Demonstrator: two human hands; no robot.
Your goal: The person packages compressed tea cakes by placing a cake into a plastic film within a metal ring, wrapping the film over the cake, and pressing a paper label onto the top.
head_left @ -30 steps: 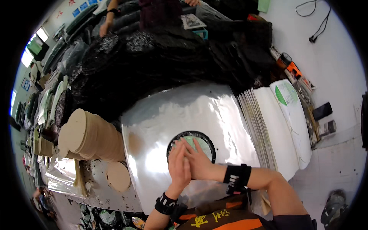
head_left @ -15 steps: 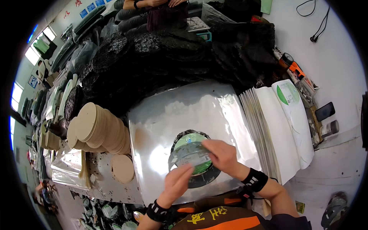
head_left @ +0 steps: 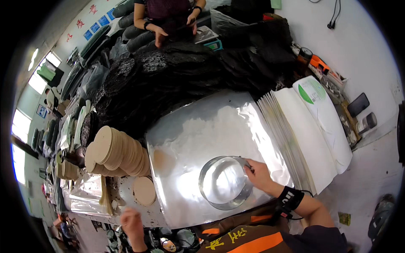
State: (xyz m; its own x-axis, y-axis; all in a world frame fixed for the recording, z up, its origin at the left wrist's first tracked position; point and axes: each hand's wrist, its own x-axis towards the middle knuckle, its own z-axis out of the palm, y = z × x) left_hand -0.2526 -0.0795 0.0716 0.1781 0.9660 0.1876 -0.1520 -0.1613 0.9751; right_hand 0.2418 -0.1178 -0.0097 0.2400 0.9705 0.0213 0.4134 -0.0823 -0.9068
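Note:
My right hand [head_left: 258, 175] grips the right rim of a round metal ring [head_left: 228, 206] near the front of the table. Shiny clear film [head_left: 198, 126] lies spread beneath the ring, and only its bright reflections show inside. Off to the left, my left hand [head_left: 132, 223] hangs over the table's front edge, its fingers half curled and blurred; I see nothing in it. Just right of that hand, below the edge, are several dark packed discs [head_left: 185, 238] in clear wrap.
Stacks of tan cardboard discs [head_left: 122, 152] stand left of the film, with one loose disc [head_left: 144, 191]. Black pressed sheets [head_left: 168, 71] are piled along the back. White sheets [head_left: 295, 139] lie at right, near a phone [head_left: 358, 104]. Another person's hands [head_left: 160, 36] are across the table.
The green-labelled wrapped disc that both hands were touching is gone from the film. My left hand has moved left past the edge; my right hand now grips the metal ring.

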